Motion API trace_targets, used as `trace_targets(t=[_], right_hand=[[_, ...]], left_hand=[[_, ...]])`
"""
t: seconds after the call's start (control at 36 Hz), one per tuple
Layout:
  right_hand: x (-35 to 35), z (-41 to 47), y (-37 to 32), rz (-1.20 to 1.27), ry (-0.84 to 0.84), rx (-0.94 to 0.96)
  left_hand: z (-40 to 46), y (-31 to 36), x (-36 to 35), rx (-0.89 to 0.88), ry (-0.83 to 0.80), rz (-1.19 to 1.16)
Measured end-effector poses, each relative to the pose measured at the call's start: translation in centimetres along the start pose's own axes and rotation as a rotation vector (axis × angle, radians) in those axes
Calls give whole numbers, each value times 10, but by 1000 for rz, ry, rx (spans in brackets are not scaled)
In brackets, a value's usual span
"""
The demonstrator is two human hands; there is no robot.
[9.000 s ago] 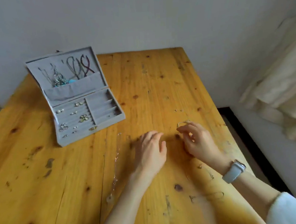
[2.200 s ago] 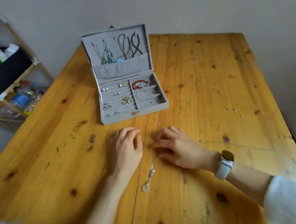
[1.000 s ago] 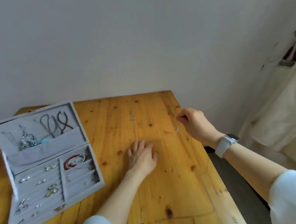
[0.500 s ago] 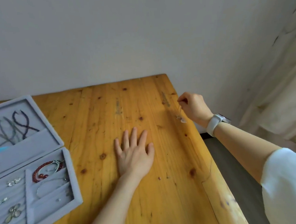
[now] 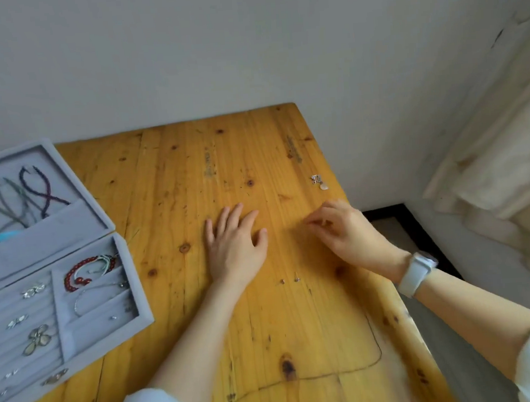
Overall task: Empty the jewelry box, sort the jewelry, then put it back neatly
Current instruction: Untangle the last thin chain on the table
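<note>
Right hand: pulling back from the far edge; right hand point(image 5: 350, 232) is now hovering near mid-surface, fingers point(image 5: 314, 224) pinched narrow, can't tell if anything's in them
Pendant piece: the little silver cluster point(image 5: 318, 181) it was carrying a moment ago is now lying alone by the edge
Left hand: left hand point(image 5: 233, 243) is lying flat, fingers spread, empty
Meaning: looks like sorting is still going on, pile by pile
Studs: two tiny metal studs point(image 5: 289, 280) sitting near the wrists
Box: grey velvety jewelry box point(image 5: 61, 312) is sitting open at left, a red beaded bracelet point(image 5: 77, 275) inside
Surface: knotty, glossy pine surface point(image 5: 177, 181)
</note>
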State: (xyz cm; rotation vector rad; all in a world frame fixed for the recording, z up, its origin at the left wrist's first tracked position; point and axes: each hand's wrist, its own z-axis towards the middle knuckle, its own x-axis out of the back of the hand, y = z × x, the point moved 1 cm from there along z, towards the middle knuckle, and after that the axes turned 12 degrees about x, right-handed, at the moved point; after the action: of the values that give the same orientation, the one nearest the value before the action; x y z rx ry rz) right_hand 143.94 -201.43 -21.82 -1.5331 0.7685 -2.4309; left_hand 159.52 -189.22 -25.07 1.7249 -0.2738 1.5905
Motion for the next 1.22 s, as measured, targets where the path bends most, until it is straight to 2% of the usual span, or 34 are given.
trace_targets(t=[0.11,0.28,0.5,0.61,0.78,0.97,1.06,1.22], right_hand=[[-22,-42,-24,-2,-128,17],[-37,-46,-36,-122,-8,10],[-38,-41,-23,-118,140,-101],[-31,-33,-7,-142,215,-202],[-20,-11,18,-158,313,-386],[-12,15,38,-88,393,-597],[-11,18,41,-61,407,-632],[-13,18,44,-4,428,-645]], left_hand=[[-8,-6,4,-46,10,-168],[-32,-12,15,-94,21,-363],[-54,-17,13,-281,-133,-308],[-52,-11,7,-325,-99,-316],[-33,9,-3,-287,-103,-329],[22,66,-21,-46,-7,-319],[39,83,-28,25,14,-315],[49,99,-38,-7,28,-278]])
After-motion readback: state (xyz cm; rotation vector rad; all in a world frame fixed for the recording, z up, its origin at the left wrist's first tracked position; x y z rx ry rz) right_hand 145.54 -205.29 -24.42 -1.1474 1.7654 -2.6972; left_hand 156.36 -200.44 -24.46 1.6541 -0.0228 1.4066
